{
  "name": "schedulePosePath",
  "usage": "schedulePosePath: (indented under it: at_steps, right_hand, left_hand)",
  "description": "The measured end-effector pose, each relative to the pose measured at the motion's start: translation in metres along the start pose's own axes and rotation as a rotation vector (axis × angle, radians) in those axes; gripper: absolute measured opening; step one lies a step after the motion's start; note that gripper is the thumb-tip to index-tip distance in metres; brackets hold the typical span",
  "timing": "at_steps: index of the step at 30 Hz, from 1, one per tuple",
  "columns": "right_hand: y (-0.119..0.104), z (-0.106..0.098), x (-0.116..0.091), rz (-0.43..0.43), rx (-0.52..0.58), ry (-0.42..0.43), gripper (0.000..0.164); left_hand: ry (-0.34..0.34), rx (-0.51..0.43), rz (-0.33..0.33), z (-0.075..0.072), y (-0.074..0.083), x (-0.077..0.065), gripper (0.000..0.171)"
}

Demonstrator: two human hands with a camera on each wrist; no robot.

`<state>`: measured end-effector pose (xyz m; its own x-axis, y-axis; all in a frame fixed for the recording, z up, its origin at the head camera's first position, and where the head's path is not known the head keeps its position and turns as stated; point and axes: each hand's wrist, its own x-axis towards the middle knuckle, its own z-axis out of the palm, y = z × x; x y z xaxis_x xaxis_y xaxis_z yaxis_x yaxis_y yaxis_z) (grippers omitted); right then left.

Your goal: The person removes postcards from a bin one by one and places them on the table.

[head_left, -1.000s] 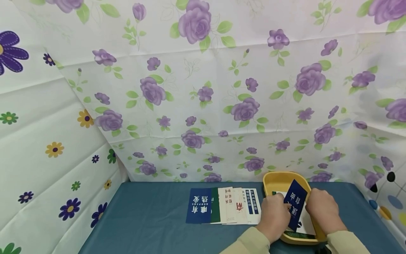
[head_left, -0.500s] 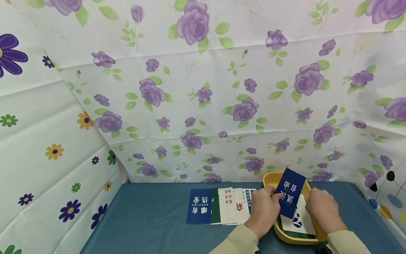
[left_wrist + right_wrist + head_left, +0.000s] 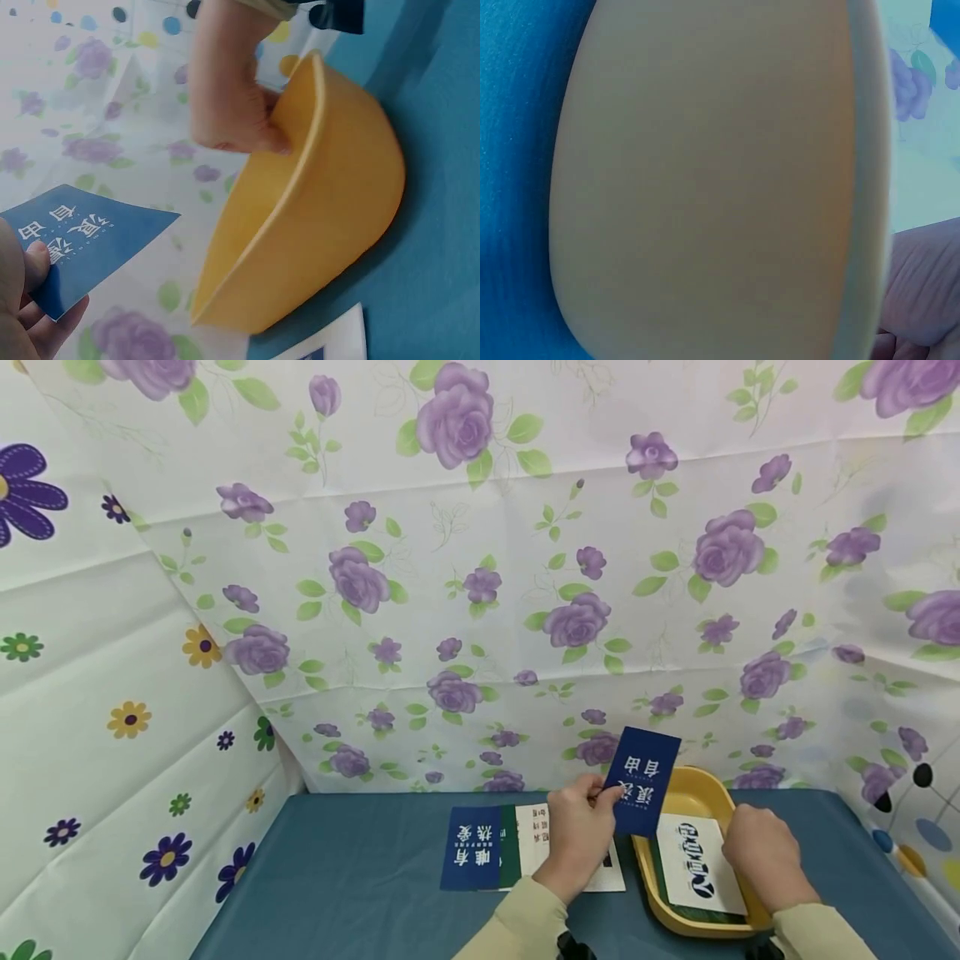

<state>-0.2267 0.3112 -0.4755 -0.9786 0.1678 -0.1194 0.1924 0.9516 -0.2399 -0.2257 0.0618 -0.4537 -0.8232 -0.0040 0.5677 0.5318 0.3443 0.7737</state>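
My left hand pinches a dark blue card with white characters, tilted above the left rim of the yellow basin. The left wrist view shows the thumb on the printed face of this card and fingers behind it. My right hand stays at the basin's right rim. Its curled fingers reach inside, but what they grip is hidden. A white card with dark lettering lies in the basin on a green one. In the right wrist view the basin's outer wall fills most of the picture.
Left of the basin an overlapping row of cards lies on the blue-green table, with a blue card and a green card at its left end. Flower-printed sheets stand behind and beside the table.
The left hand has lifted the dark blue card out of the basin and moved it left and up, uncovering the white card. My right hand has kept its place.
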Motion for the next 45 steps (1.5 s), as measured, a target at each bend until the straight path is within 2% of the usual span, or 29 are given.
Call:
schedulePosePath:
  at_steps: [9, 16, 24, 29, 35, 39, 45]
  right_hand:
    - [-0.002, 0.002, 0.000, 0.006, -0.012, 0.001, 0.013]
    - [-0.002, 0.000, -0.001, 0.011, -0.006, -0.001, 0.012]
    - [0.000, 0.001, -0.001, 0.019, -0.008, 0.002, 0.013]
    - [-0.001, 0.002, -0.001, 0.016, -0.009, 0.004, 0.014]
    - [-0.001, 0.000, 0.001, 0.020, -0.003, 0.004, 0.012]
    - [-0.001, 0.000, 0.000, 0.014, -0.005, 0.002, 0.011]
    - [-0.001, 0.000, -0.001, 0.016, -0.003, 0.013, 0.010]
  left_hand:
    - [0.121, 0.054, 0.035, -0.041, -0.018, 0.011, 0.008]
    - [0.199, 0.114, 0.010, -0.068, -0.037, 0.010, 0.010]
    - [0.244, 0.189, -0.026, -0.097, -0.053, 0.007, 0.013]
    - [0.286, 0.226, -0.076, -0.122, -0.063, 0.003, 0.016]
    - [0.302, 0.267, -0.154, -0.146, -0.077, -0.004, 0.014]
    - [0.283, 0.344, -0.241, -0.157, -0.087, -0.011, 0.015]
    - [0.213, 0.444, -0.360, -0.169, -0.109, -0.025, 0.017]
